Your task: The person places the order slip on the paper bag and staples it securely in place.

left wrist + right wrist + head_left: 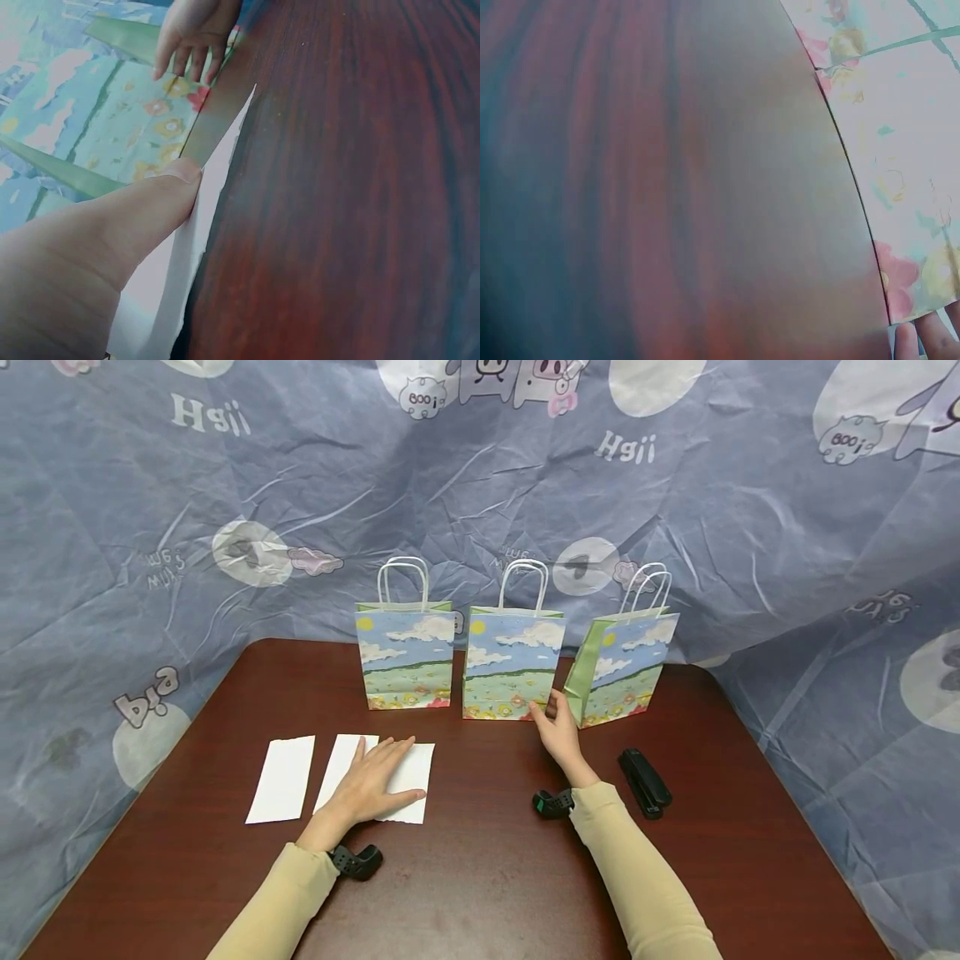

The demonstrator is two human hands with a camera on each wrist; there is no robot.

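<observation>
fingers of the left hand (pixel 367 783) lie straight and spread over two white papers (pixel 415 768), resting on them rather than gripping, the thumb along an outer edge that looks slightly raised in the left wrist view; a separate paper (pixel 281 781) lies just to the left on the table (pixel 487 877). the right hand (pixel 557 731) is loosely open at the lower right corner of the middle bag (pixel 513 652), with no hold on it apparent; how firmly it touches cannot be told. the left bag (pixel 408 652) stands beside that one, and the right bag (pixel 630 668) is angled close past the hand. a sideways drag of the left palm could slide the papers over each other, and a push from the thumb could crease that edge. a shove at the corner could twist the middle bag, while stray fingers might tip its angled neighbour. the right sleeve (pixel 630 868) could nudge the stapler (pixel 645 783).
</observation>
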